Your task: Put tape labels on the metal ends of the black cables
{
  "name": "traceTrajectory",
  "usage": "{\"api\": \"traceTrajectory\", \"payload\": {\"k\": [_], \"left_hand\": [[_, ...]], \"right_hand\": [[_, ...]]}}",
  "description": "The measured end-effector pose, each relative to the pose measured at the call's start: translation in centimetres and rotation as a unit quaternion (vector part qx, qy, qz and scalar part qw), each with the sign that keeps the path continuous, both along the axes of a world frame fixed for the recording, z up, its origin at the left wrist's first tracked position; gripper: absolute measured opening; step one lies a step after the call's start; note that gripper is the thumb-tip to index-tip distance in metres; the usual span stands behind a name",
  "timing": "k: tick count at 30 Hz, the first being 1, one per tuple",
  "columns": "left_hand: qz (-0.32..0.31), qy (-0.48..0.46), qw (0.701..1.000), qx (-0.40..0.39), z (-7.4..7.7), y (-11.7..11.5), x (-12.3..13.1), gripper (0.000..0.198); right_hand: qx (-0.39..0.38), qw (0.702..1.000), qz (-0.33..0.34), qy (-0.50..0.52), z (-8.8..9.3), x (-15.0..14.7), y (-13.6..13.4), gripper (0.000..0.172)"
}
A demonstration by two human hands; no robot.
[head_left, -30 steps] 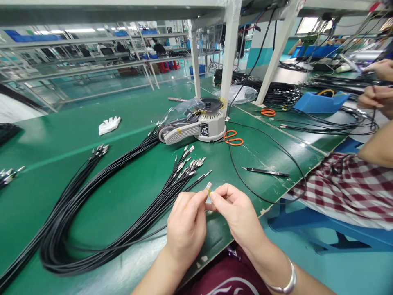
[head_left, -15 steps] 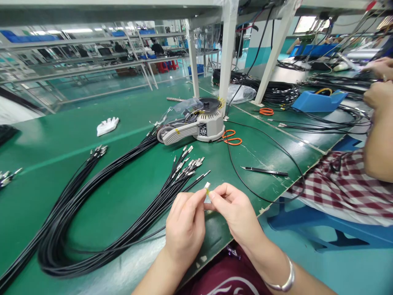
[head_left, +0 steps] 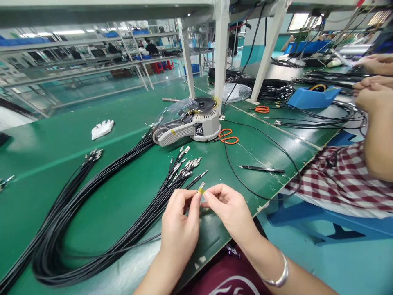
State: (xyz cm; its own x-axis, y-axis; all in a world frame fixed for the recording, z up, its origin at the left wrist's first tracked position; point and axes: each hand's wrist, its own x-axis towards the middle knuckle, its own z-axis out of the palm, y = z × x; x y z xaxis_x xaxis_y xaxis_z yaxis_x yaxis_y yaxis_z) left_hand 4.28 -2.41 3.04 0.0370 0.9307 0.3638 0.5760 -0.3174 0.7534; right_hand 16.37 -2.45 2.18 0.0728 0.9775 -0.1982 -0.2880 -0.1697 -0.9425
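Near the table's front edge, my left hand (head_left: 180, 223) pinches the end of a black cable. Its silver metal connector (head_left: 202, 185) points up from between the fingertips. A bit of yellow tape (head_left: 201, 190) lies around or against the connector's base; I cannot tell which. My right hand (head_left: 231, 209) has thumb and forefinger pinched together at the tape, touching it from the right. The cable runs leftward from under my left hand. Just beyond the hands lies a thick bundle of black cables (head_left: 135, 231), many with silver connectors (head_left: 187, 168).
A grey tape dispenser (head_left: 205, 128) stands beyond the bundle, orange-handled scissors (head_left: 229, 138) beside it. Slim black tweezers (head_left: 262, 169) and a white glove (head_left: 102, 129) lie on the green table (head_left: 129, 200). Another person's hands (head_left: 376, 92) work at the right, near a blue tape holder (head_left: 313, 98).
My fingers have shifted slightly at the connector, and the yellow tape now sits closer against its base. The whole view has moved a little, so things appear farther left.
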Motion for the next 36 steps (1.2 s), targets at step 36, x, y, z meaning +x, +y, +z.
{"api": "traceTrajectory", "payload": {"k": [36], "left_hand": [[-0.204, -0.403, 0.792, -0.411, 1.4, 0.9, -1.6, 0.028]], "right_hand": [[0.202, 0.976, 0.083, -0.02, -1.1, 1.1, 1.2, 0.008]]}}
